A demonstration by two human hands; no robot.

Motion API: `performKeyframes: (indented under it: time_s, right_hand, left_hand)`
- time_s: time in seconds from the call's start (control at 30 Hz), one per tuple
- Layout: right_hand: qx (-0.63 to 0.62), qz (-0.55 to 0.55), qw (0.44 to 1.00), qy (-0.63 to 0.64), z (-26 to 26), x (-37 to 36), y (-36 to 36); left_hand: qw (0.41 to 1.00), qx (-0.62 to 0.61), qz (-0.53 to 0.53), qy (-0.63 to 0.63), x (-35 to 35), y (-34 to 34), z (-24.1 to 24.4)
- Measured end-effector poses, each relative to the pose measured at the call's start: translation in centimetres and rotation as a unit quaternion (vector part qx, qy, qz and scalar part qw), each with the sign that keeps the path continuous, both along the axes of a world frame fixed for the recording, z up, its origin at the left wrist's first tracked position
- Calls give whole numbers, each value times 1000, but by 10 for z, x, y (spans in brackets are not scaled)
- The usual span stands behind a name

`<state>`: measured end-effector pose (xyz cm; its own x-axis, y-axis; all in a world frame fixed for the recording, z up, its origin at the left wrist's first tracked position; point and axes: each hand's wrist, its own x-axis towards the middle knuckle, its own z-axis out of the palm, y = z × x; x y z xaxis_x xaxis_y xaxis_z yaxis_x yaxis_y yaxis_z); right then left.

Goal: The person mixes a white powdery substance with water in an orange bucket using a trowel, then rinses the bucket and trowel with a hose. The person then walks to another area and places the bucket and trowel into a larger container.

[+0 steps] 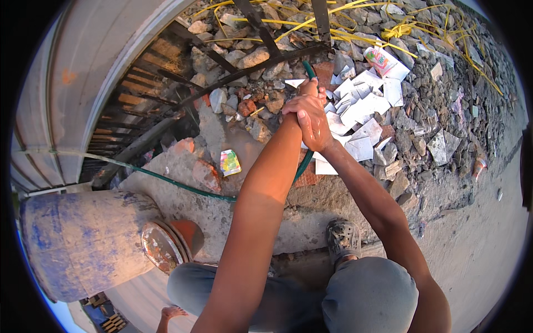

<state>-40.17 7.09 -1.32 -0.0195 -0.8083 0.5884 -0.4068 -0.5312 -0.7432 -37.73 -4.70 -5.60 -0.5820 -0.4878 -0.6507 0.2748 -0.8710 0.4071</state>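
A green garden hose point(179, 183) runs from the left across the concrete and passes under my forearms. Its upper end point(308, 68) shows at my left hand point(309, 88), whose fingers are closed around it. My right hand point(315, 125) is wet and lies over my left wrist, its fingers wrapped across it. Below my hands another stretch of the hose shows between my arms. Broken white tile pieces point(358, 109) lie just to the right of my hands. Whether water is flowing from the hose cannot be seen.
Rubble point(416, 95) spreads ahead, with yellow strapping point(354, 35) and a crumpled printed cup point(381, 61). A rusty metal grille point(250, 70) leans at upper left. A blue-stained drum point(83, 241) and a bucket point(187, 237) stand left. Someone's bare foot point(174, 311) shows at lower left.
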Motion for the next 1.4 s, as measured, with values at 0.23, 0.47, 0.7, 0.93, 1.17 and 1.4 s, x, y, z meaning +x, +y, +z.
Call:
performKeyframes:
  time_s: [0.23,0.47,0.7,0.93,1.17,1.4]
  right_hand:
    - [41,-82,996,22,53,42,61]
    - [279,-247,924,-90,-5,-42,-3]
    - [363,-151,919,27,59,-20,81]
    - [406,-53,908,92,138,-5,149]
    - [438,10,892,109,184,0,165]
    - [442,24,893,84,197,9,170]
  left_hand:
    - [997,-57,52,-15,16,14,8]
    - [981,-121,114,101,-8,49,10]
    - [767,-386,188,-476,42,-31,-52]
    - [580,-596,45,-554,51,-40,-48]
    - [413,-757,-21,-506,50,-45,-60]
    - [369,-812,-44,-449,59,-58,-55]
